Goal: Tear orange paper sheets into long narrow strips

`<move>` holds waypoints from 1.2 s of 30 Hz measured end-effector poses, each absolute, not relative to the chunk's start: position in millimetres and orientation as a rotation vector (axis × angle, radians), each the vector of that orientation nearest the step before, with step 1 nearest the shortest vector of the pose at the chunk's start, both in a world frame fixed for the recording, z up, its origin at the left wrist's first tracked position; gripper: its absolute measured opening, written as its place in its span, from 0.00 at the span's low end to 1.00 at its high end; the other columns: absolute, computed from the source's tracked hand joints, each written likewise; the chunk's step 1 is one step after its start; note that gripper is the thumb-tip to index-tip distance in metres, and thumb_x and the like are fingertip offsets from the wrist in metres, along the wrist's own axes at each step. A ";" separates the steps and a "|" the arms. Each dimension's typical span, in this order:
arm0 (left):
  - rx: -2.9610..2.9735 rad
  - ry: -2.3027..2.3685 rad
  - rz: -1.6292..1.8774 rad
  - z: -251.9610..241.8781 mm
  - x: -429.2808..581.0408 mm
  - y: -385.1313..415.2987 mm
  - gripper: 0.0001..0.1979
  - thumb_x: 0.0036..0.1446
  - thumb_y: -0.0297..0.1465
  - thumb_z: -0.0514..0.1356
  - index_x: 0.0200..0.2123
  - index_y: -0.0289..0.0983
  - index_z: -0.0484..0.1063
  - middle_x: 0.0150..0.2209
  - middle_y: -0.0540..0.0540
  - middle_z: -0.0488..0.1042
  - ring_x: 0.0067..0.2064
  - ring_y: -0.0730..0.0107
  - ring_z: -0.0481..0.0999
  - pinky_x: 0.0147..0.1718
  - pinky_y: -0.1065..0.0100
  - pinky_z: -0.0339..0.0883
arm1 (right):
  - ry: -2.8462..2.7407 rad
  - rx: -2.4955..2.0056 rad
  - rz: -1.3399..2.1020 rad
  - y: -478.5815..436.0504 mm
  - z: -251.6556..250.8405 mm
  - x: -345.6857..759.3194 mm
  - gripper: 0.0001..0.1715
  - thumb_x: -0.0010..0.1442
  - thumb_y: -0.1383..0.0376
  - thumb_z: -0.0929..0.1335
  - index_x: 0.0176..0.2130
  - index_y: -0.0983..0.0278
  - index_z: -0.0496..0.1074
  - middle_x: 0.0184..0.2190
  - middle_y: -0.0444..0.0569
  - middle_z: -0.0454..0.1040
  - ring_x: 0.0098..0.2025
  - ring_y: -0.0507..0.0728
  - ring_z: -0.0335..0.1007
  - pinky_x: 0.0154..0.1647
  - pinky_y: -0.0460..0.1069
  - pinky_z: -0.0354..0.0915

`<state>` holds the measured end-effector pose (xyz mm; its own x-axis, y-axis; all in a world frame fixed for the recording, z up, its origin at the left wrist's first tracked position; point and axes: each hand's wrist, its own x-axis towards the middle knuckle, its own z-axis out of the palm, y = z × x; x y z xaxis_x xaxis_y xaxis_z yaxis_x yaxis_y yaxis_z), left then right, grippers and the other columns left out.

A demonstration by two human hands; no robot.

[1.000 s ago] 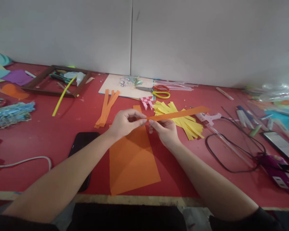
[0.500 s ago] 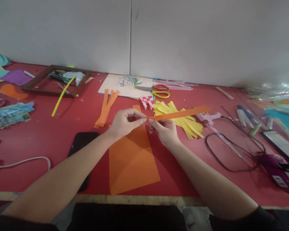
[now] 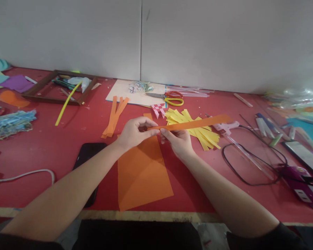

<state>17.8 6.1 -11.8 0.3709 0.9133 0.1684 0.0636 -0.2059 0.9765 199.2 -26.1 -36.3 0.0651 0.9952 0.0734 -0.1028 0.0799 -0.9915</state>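
An orange paper strip [image 3: 198, 123] stretches rightward from my fingers, above the yellow paper strips [image 3: 205, 137]. My left hand [image 3: 134, 133] pinches its left end between thumb and fingers. Close beside it, my right hand [image 3: 178, 140] grips the same strip, thumb on the near side. Beneath both hands lies a larger orange paper sheet [image 3: 144, 177], partly shaded. Several loose orange strips [image 3: 116, 116] rest to the left of my left hand. Beyond my hands sits a small pink-and-white woven paper piece [image 3: 158, 109].
Scissors [image 3: 173, 98] lie on a pale board [image 3: 117, 91] at the back. To the right are a glue gun [image 3: 225, 127] and its looped black cord [image 3: 240, 180]. A black phone [image 3: 87, 152] is under my left forearm. A wooden frame [image 3: 28, 95] holds small tools.
The orange strip has shifted slightly, its far end a little further right, and more of it shows between my left fingers. Both hands keep nearly the same place.
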 end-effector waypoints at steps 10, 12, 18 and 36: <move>1.533 0.956 0.998 -16.8 19.3 8.2 0.15 0.48 0.37 0.71 0.36 0.36 0.75 0.33 0.46 0.79 0.32 0.69 0.79 0.33 0.67 0.72 | -1.071 -1.136 1.104 -27.6 -35.3 196.2 0.16 0.50 0.53 0.77 0.28 0.63 0.79 0.23 0.45 0.78 0.20 0.51 0.69 0.25 0.50 0.73; 1.514 0.948 0.998 -16.4 19.5 8.2 0.14 0.48 0.36 0.71 0.35 0.37 0.74 0.30 0.48 0.78 0.30 0.71 0.77 0.29 0.69 0.69 | -1.073 -1.132 1.104 -28.3 -34.7 195.6 0.16 0.50 0.53 0.77 0.28 0.63 0.79 0.23 0.45 0.78 0.21 0.51 0.70 0.26 0.51 0.73; 1.465 0.936 1.044 -13.5 19.3 10.3 0.15 0.45 0.34 0.72 0.31 0.37 0.70 0.28 0.51 0.74 0.28 0.75 0.74 0.28 0.71 0.67 | -1.013 -1.109 1.115 -26.9 -35.3 195.0 0.16 0.48 0.53 0.78 0.27 0.63 0.77 0.24 0.45 0.77 0.22 0.51 0.70 0.27 0.51 0.74; 1.644 0.880 0.911 -15.3 15.5 5.4 0.24 0.51 0.34 0.69 0.49 0.39 0.64 0.41 0.45 0.78 0.40 0.67 0.79 0.42 0.64 0.71 | -1.155 -1.197 1.094 -28.2 -34.9 197.6 0.18 0.51 0.52 0.76 0.24 0.63 0.77 0.19 0.45 0.76 0.21 0.52 0.71 0.27 0.49 0.72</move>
<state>15.5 5.4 -15.3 0.4470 0.8828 0.1446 0.1140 -0.2166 0.9696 197.6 -28.2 -34.9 0.1006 0.9928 0.0646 -0.0109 0.0660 -0.9978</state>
